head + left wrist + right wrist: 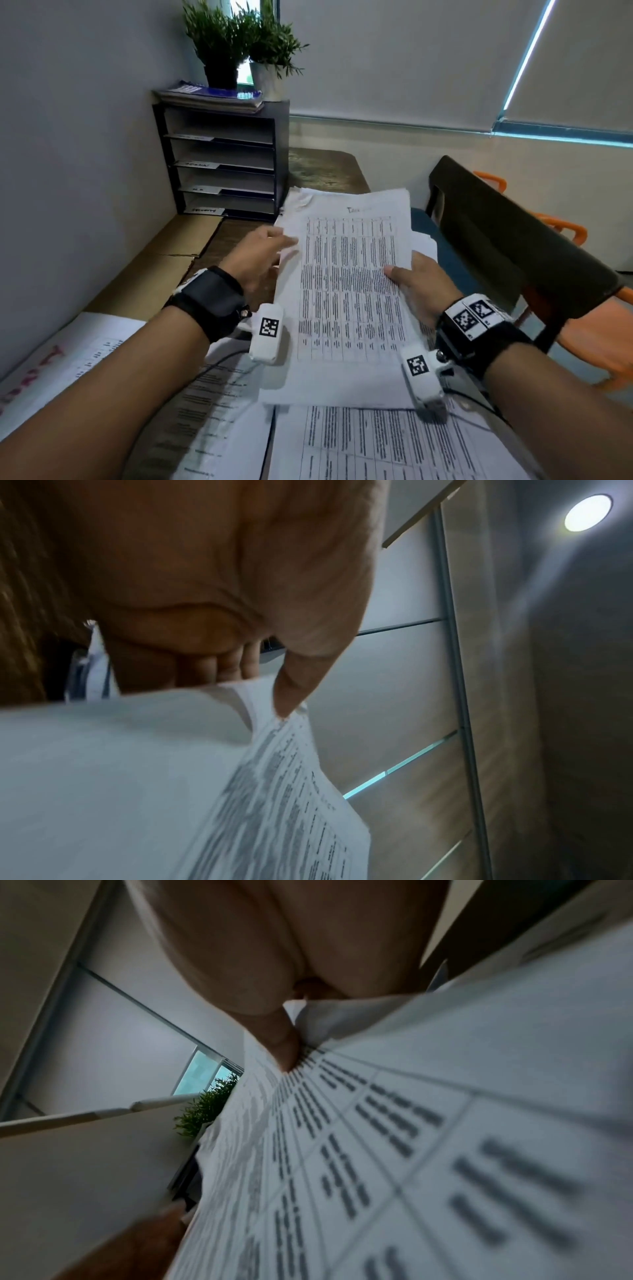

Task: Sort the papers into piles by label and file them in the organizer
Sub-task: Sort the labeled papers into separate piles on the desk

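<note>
I hold a stack of printed table sheets point(349, 284) above the desk, its top page headed by a handwritten word. My right hand point(416, 279) grips its right edge, thumb on top point(286, 1053), fingers hidden beneath. My left hand point(263, 253) is at the left edge; the left wrist view shows its thumb point(291, 693) pinching the upper sheets point(274, 791) against the fingers underneath. The black organizer point(222, 161) with several labelled shelves stands at the far left against the wall. More printed papers point(394, 442) lie on the desk below the stack.
Two potted plants point(239, 41) and a pile of booklets point(212, 97) sit on top of the organizer. Flat cardboard point(161, 260) lies along the left wall. A dark chair back point(507, 233) and orange chairs point(589, 329) stand at the right.
</note>
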`<state>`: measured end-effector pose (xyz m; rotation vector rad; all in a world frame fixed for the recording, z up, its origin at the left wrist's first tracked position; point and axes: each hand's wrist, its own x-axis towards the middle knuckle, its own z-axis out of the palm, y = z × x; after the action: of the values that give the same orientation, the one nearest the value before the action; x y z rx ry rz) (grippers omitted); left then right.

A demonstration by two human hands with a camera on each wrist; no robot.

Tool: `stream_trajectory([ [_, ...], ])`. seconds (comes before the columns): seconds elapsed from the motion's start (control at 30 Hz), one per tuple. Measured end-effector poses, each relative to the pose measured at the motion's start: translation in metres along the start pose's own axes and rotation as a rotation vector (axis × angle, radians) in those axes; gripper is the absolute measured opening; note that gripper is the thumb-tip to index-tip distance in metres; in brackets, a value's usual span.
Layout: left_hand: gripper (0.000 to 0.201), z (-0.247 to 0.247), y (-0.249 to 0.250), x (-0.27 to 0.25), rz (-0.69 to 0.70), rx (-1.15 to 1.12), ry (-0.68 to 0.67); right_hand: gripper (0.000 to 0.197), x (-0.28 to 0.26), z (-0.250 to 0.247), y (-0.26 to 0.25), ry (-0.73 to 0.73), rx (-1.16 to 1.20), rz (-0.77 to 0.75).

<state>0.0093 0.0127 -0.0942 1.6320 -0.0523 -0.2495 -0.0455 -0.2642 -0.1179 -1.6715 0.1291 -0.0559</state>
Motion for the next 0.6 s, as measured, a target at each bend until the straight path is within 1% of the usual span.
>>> stream_trajectory([
  [0.07, 0.023, -0.007, -0.004, -0.006, -0.052, 0.145, -0.113, 0.034, 0.005, 0.008, -0.002, 0.011, 0.012, 0.004],
  [0.13, 0.024, -0.016, -0.007, -0.008, -0.086, 0.178, -0.147, 0.027, 0.005, 0.019, -0.008, -0.063, 0.015, 0.064],
  [0.17, 0.023, -0.027, -0.008, -0.007, -0.088, 0.189, -0.110, 0.021, 0.006, 0.023, -0.010, -0.107, -0.015, 0.098],
  [0.2, 0.018, -0.035, -0.008, -0.006, -0.064, 0.236, -0.046, 0.016, 0.005, 0.027, -0.011, -0.132, -0.058, 0.123],
  [0.23, 0.014, -0.048, -0.006, -0.004, -0.041, 0.304, 0.035, 0.013, 0.003, 0.028, -0.012, -0.141, -0.104, 0.136],
  [0.3, 0.011, -0.074, -0.007, 0.008, -0.045, 0.318, 0.153, 0.012, 0.002, 0.026, -0.008, -0.142, -0.208, 0.142],
  [0.33, 0.011, -0.087, -0.006, 0.015, -0.034, 0.383, 0.208, 0.011, 0.002, 0.024, -0.006, -0.140, -0.251, 0.142],
  [0.4, 0.018, -0.118, -0.014, 0.034, -0.048, 0.676, 0.356, 0.013, 0.001, 0.021, 0.000, -0.120, -0.286, 0.154],
  [0.43, 0.023, -0.133, -0.018, 0.044, -0.082, 0.800, 0.402, 0.014, 0.001, 0.020, 0.001, -0.109, -0.299, 0.157],
  [0.5, 0.027, -0.158, -0.029, 0.061, -0.141, 0.925, 0.439, 0.013, 0.002, 0.019, 0.004, -0.108, -0.336, 0.151],
  [0.57, 0.027, -0.179, -0.043, 0.081, -0.182, 0.975, 0.456, 0.011, 0.002, 0.019, 0.006, -0.116, -0.372, 0.139],
  [0.6, 0.028, -0.184, -0.046, 0.083, -0.200, 0.984, 0.467, 0.011, 0.001, 0.019, 0.005, -0.117, -0.389, 0.133],
])
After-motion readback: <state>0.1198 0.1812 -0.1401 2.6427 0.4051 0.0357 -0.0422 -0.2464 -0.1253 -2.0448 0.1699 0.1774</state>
